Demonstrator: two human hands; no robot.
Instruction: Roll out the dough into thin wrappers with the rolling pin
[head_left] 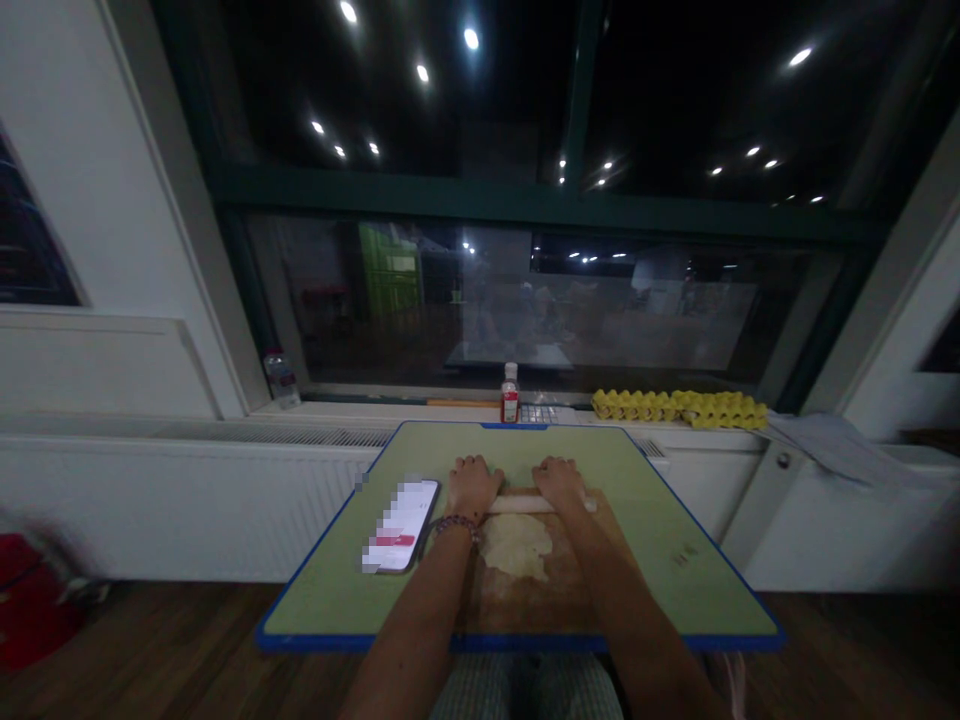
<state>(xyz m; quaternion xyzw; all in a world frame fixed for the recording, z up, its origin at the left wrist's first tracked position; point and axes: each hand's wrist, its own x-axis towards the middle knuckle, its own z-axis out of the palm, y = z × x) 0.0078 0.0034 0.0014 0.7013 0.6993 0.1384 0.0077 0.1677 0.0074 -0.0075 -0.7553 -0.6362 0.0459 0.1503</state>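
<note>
A pale rolling pin lies crosswise near the far part of a brown wooden board. My left hand, with a beaded bracelet at the wrist, rests over the pin's left end, fingers bent forward over it. Over the right part of the pin sits my right hand, its fingers curled down in the same way; a short end of the pin sticks out beyond it. Just on the near side of the pin, a thin, uneven sheet of dough is spread on the board, between my forearms.
The board lies on a small green table with a blue rim. A lit phone is left of my left hand. On the sill behind stand a red-labelled bottle, yellow egg trays and a clear bottle.
</note>
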